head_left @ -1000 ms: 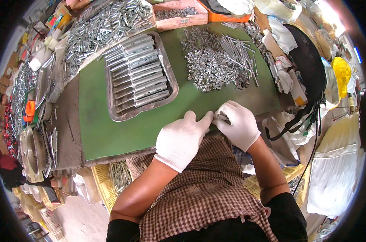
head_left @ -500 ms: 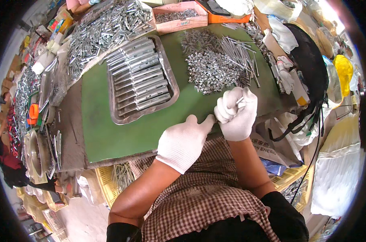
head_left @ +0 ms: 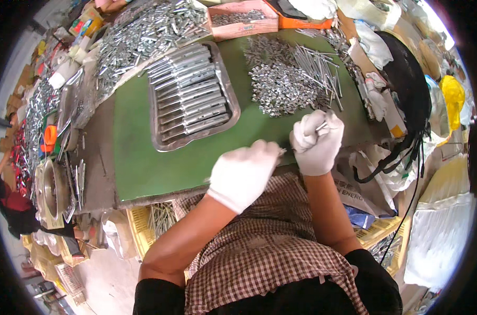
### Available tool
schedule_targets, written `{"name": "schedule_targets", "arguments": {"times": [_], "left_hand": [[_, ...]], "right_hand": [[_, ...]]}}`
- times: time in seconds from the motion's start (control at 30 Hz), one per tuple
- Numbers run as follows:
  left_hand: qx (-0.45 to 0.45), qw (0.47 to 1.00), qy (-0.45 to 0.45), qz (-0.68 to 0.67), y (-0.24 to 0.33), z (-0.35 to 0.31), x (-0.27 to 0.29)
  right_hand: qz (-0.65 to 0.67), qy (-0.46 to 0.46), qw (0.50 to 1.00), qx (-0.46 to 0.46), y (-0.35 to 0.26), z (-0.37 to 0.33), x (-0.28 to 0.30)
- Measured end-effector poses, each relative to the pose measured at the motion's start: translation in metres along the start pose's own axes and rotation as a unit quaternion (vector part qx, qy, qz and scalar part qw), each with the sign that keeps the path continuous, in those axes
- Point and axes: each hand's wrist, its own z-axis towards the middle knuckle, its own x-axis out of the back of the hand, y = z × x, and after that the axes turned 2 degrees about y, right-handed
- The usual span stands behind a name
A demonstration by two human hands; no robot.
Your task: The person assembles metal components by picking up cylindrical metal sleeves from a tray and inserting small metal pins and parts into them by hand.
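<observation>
My left hand (head_left: 244, 176), in a white knit glove, is closed above the near part of the green mat (head_left: 159, 176). At its fingertips a tiny bit of something shows, blurred and too small to name. To its right, my gloved right hand (head_left: 317, 144) is curled shut around a thin metal rod (head_left: 321, 126), most of it hidden by the fingers. Just beyond the right hand lies a heap of small shiny metal pieces (head_left: 280, 89), with long metal pins (head_left: 320, 73) beside it. A metal tray (head_left: 234, 107) holds a row of silver tubes with thin rods (head_left: 196, 105).
A large pile of metal tubes (head_left: 149, 34) covers the far left. A pink box (head_left: 244, 29) of small parts stands at the back, beside an orange bin (head_left: 301, 22). On the right hangs a black bag (head_left: 409, 84). Yellow crates (head_left: 138, 231) sit below the table edge.
My left hand has drawn its fingers in and moved slightly away from the right hand. The right hand stays closed. The whole view has shifted a little.
</observation>
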Motion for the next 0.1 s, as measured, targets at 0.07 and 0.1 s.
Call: {"name": "schedule_targets", "arguments": {"times": [0.07, 0.1], "left_hand": [[0.039, 0.998, 0.022, 0.055, -0.011, -0.035, 0.026], [0.058, 0.995, 0.044, 0.065, -0.023, -0.059, 0.042]], "right_hand": [[0.006, -0.021, 1.000, -0.014, -0.002, 0.002, 0.011], [-0.006, 0.023, 1.000, -0.019, -0.002, -0.002, 0.009]]}}
